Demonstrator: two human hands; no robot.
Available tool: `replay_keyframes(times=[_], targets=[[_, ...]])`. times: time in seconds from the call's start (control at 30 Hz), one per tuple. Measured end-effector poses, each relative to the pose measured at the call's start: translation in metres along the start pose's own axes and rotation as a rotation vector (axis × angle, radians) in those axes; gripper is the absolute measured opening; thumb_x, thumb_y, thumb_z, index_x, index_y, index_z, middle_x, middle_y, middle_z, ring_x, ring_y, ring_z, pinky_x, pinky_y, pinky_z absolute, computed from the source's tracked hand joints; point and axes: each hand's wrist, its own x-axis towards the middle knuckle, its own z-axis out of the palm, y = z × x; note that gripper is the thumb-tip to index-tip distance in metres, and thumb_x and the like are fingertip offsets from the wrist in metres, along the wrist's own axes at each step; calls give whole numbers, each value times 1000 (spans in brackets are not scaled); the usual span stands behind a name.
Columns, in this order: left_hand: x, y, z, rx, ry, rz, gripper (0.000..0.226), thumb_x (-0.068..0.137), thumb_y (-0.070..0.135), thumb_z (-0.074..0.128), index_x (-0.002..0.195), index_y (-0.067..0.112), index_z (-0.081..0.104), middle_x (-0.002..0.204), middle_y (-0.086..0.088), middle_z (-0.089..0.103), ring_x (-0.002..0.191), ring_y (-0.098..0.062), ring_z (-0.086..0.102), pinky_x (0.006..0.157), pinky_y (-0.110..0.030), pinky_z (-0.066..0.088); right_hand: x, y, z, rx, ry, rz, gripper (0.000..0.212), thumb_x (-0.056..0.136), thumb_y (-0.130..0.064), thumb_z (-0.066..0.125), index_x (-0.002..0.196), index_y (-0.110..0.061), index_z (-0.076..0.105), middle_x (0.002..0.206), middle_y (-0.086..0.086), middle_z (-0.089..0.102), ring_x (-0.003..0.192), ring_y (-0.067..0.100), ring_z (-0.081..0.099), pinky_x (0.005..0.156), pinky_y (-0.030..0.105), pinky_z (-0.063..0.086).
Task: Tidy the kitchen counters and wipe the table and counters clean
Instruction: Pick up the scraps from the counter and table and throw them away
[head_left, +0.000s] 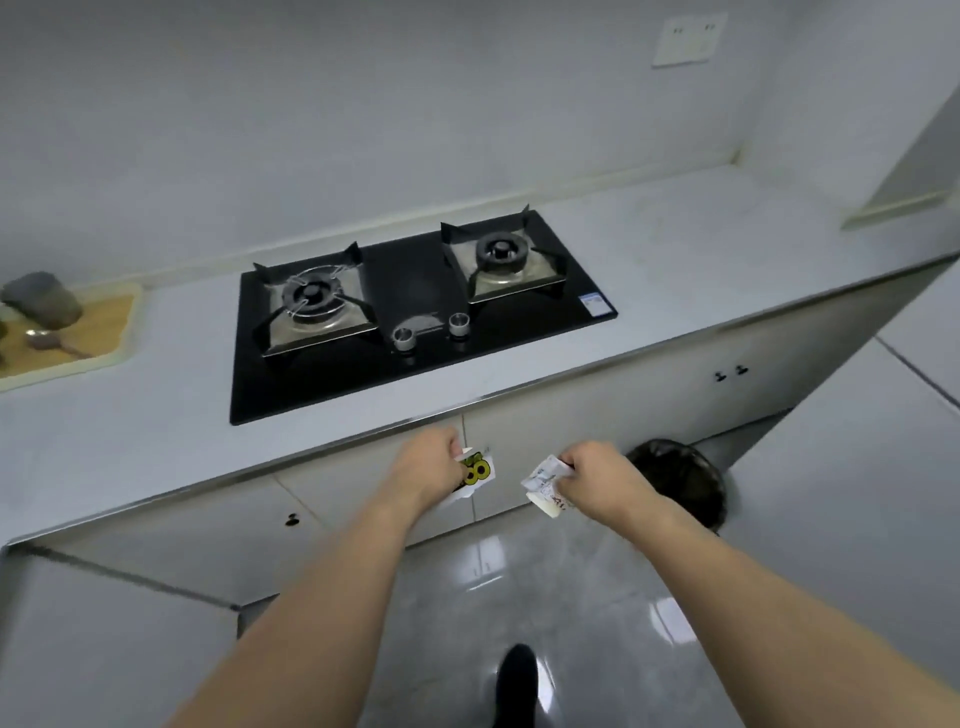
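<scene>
Both my hands are held out below the front edge of the white counter (675, 249), in front of the cabinet doors. My left hand (428, 465) grips a white wrapper with green and yellow print (478, 470). My right hand (597, 475) pinches a crumpled white paper with red marks (543, 480). A black-lined waste bin (685, 475) stands on the floor just right of my right hand, partly hidden by my wrist.
A black two-burner gas hob (415, 322) is set into the counter. A wooden tray (98, 332) with a grey cloth-like lump and a spoon sits at the far left. My dark shoe (514, 680) shows on the glossy grey floor.
</scene>
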Motion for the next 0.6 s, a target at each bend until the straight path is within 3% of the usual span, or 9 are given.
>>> replay_keyframes(times=[0.27,0.4,0.6], targets=[[103,146,59,83,-169,155,23,80,5,56,69,20,44,78,0,52,69,-20,50,46,-22,35,51,119,-93,42,122,193,31,80,-5,49,55,-16,36,57,0,43,53,17,40,43,23,26],[136,203,87,98,-182,189,23,78,3,56,68,19,43,77,-1,51,68,-20,49,46,-23,36,73,173,-125,59,121,236,22,83,-6,49,62,-13,44,67,3,51,67,23,51,45,24,31],[181,296,147,109,-168,161,25,76,3,57,67,19,40,74,-2,52,69,-22,50,47,-24,34,114,273,-191,112,98,242,18,84,-6,47,67,-12,47,72,3,54,65,19,50,47,23,33]])
